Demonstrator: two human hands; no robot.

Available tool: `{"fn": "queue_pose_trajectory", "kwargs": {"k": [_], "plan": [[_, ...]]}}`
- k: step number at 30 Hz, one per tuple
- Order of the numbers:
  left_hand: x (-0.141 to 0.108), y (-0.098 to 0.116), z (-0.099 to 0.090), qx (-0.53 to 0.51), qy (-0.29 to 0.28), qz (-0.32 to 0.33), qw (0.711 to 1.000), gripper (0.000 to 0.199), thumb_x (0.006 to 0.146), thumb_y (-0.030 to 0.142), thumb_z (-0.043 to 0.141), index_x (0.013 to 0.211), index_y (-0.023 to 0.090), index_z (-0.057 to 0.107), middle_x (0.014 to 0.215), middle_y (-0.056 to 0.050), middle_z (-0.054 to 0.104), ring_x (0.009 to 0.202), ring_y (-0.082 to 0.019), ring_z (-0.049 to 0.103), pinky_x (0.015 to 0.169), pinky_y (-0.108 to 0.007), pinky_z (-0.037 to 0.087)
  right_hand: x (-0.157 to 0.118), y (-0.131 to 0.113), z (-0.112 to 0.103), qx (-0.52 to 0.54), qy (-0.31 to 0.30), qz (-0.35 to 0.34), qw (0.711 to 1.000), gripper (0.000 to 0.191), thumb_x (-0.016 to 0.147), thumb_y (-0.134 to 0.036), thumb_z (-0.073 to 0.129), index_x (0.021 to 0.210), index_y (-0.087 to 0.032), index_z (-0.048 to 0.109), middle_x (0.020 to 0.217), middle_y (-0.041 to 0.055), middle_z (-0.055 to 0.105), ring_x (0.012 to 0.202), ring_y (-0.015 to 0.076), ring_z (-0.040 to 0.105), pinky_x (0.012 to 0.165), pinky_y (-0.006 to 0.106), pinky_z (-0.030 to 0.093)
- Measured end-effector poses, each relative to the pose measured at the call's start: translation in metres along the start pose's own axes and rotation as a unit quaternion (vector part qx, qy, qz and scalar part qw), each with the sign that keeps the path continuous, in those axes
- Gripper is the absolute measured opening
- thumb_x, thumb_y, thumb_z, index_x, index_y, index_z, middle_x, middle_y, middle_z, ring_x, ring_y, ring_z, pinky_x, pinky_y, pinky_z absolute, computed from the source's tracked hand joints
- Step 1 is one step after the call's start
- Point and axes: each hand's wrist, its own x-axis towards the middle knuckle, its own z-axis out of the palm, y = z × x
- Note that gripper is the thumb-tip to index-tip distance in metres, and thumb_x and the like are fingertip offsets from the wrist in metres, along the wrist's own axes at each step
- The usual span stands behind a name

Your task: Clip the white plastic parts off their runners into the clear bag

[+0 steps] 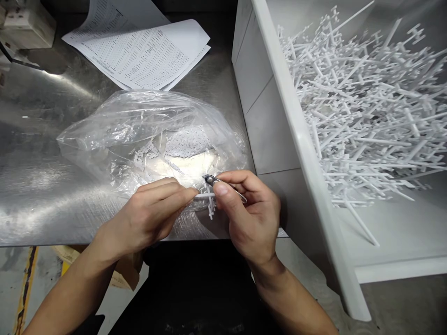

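Near the table's front edge, my left hand (157, 209) pinches one end of a white plastic piece (211, 207) with short side branches. My right hand (249, 209) is closed on small metal cutters (210, 179), whose jaws are at the upper part of that piece. Behind both hands lies a clear plastic bag (146, 116), its mouth spread wide. Small pale parts (188, 141) are heaped inside the bag, with a looser group to their left.
To the right stands a white bin (300, 135) with a raised wall, piled with white branched plastic sticks (377, 107). Printed sheets (150, 56) lie behind the bag on the metal table (31, 186). A pale block-shaped object (30, 25) is at the back left.
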Motion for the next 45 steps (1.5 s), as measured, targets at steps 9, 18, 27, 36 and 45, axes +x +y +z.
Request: {"fn": "queue_pose_trajectory", "kwargs": {"k": [9, 18, 27, 36, 45], "plan": [[0.005, 0.002, 0.004, 0.102, -0.011, 0.046, 0.994, 0.036, 0.102, 0.0, 0.05, 0.131, 0.019, 0.061, 0.086, 0.0, 0.066, 0.075, -0.014, 0.06, 0.071, -0.029, 0.052, 0.001, 0.002, -0.002, -0.062, 0.001, -0.016, 0.998, 0.008, 0.1, -0.026, 0.076, 0.093, -0.022, 0.075, 0.082, -0.0007, 0.074, 0.073, 0.015, 0.069, 0.068, 0.029, 0.058], [0.009, 0.002, 0.009, 0.142, 0.028, 0.097, 0.985, 0.032, 0.102, 0.001, 0.054, 0.131, 0.012, 0.06, 0.085, -0.003, 0.069, 0.07, -0.016, 0.055, 0.064, -0.034, 0.05, 0.0, 0.0, -0.001, -0.079, 0.01, 0.003, 0.997, 0.012, 0.101, -0.031, 0.075, 0.092, -0.023, 0.073, 0.082, 0.0004, 0.073, 0.075, 0.0172, 0.07, 0.068, 0.031, 0.058], [0.014, 0.006, 0.015, 0.219, 0.051, 0.119, 0.967, 0.022, 0.107, 0.004, 0.048, 0.125, 0.007, 0.061, 0.084, -0.003, 0.069, 0.07, -0.017, 0.058, 0.06, -0.036, 0.047, -0.005, 0.0, -0.001, -0.1, 0.011, -0.002, 0.995, 0.011, 0.104, -0.033, 0.072, 0.099, -0.024, 0.072, 0.084, -0.0002, 0.071, 0.069, 0.0149, 0.062, 0.062, 0.03, 0.054], [0.013, 0.004, 0.018, 0.214, 0.05, 0.109, 0.969, 0.019, 0.104, 0.002, 0.054, 0.119, 0.006, 0.065, 0.078, -0.001, 0.063, 0.066, -0.016, 0.051, 0.059, -0.035, 0.045, 0.0, 0.0, 0.0, -0.083, 0.015, 0.014, 0.996, 0.016, 0.103, -0.035, 0.074, 0.094, -0.022, 0.072, 0.079, -0.0019, 0.065, 0.065, 0.0134, 0.055, 0.062, 0.029, 0.049], [0.009, 0.008, 0.008, 0.108, 0.106, -0.007, 0.989, 0.016, 0.108, 0.01, 0.057, 0.113, 0.017, 0.069, 0.084, 0.001, 0.073, 0.074, -0.01, 0.066, 0.073, -0.024, 0.057, 0.002, 0.01, -0.015, 0.024, 0.002, 0.039, 0.999, 0.017, 0.098, -0.035, 0.08, 0.11, -0.024, 0.075, 0.074, -0.0041, 0.062, 0.062, 0.0128, 0.053, 0.059, 0.028, 0.044]]}}
